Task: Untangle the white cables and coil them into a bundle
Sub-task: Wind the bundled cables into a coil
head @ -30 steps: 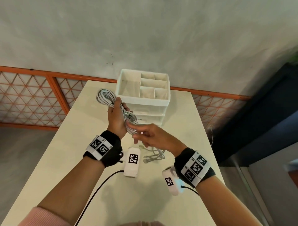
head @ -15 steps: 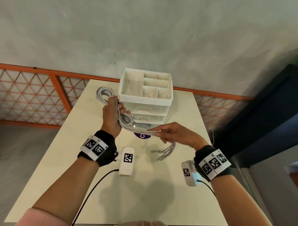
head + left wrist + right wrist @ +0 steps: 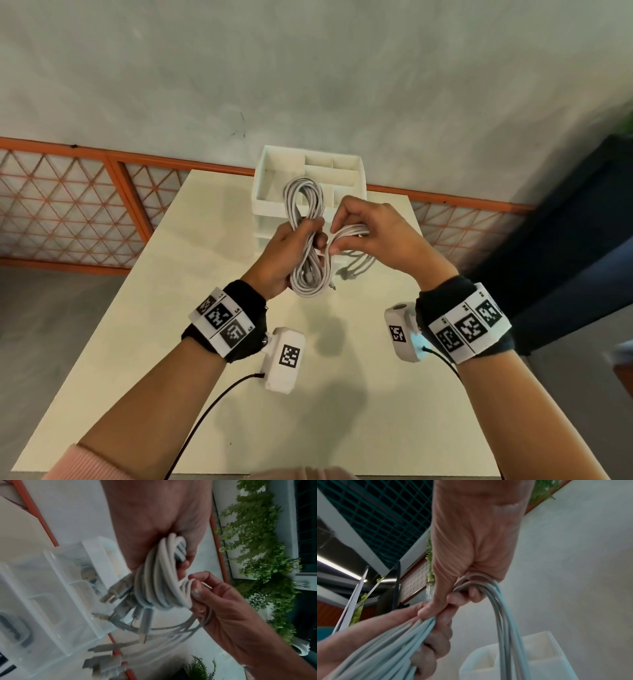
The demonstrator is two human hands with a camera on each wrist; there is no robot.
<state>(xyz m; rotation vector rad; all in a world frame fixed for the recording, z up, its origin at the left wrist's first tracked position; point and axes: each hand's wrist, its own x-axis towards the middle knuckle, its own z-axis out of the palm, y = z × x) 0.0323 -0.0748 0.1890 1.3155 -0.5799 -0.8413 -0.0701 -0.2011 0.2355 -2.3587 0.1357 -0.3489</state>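
A coil of white cables (image 3: 303, 202) is held upright above the table, its loops sticking out above and below my left hand (image 3: 291, 246), which grips it round the middle. My right hand (image 3: 359, 233) pinches the loose strands (image 3: 349, 230) right beside the coil and holds them against it. In the left wrist view the strands cross over the coil (image 3: 159, 582) under the right thumb, and several grey plugs (image 3: 120, 592) dangle below. The right wrist view shows the strands (image 3: 498, 601) looped through my curled right fingers.
A white drawer organiser (image 3: 356, 164) with open top compartments stands at the table's far edge, just behind the hands. The cream table (image 3: 205, 274) is narrow, with an orange lattice railing (image 3: 68, 205) beyond. Black leads run from both wrist cameras.
My right hand has come back from the right to the coil, bringing the loose strands across it. My left hand has moved right and turned the coil upright in front of the organiser.
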